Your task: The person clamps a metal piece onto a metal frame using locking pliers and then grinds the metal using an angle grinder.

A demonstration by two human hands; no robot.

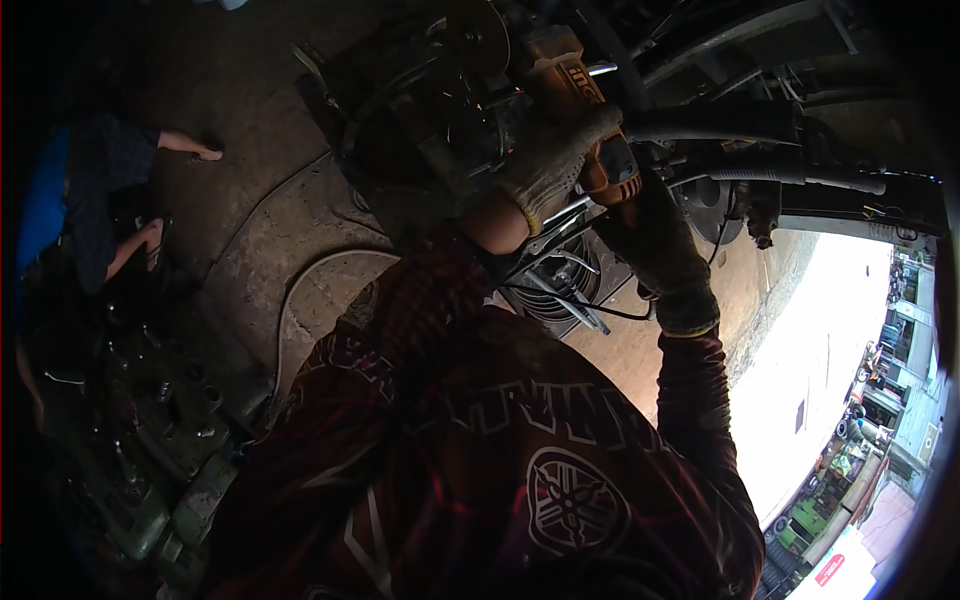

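Fingers of the left hand (pixel 557 152) clamp round the middle of the grinder (pixel 578 84); those of the right hand (pixel 665 258), dim in shadow, wrap its rear end. Sparks (pixel 480 107) fly near its disc (pixel 478 40), over dark metalwork (pixel 410 125).

On the floor (pixel 235 130), a hose (pixel 312 265) lies left of the grinder (pixel 583 85), right of another person (pixel 90 200).

Single head-worn view, wide-angled, close above the chest (pixel 520 440), facing forward and down toward the hands (pixel 560 155)
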